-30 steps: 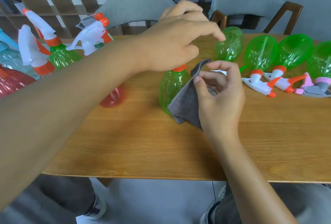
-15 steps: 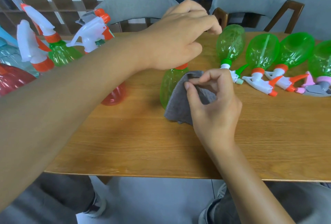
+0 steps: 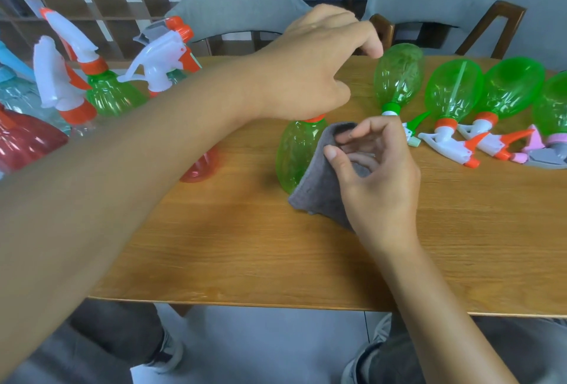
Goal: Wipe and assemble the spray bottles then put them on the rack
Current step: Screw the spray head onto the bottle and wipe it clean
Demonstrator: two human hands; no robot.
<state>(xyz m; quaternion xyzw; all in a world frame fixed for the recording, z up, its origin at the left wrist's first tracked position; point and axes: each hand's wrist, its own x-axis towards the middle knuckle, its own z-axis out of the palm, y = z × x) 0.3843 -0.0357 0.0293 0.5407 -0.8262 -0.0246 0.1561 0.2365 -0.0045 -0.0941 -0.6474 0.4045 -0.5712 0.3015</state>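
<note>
Cloth [image 3: 322,187] slid lower on green bottle [image 3: 294,153] — top apparently gripped.

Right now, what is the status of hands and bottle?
Left hand gripping top of upright green bottle. Right hand pressing grey cloth on its side. Nothing in the way.
</note>
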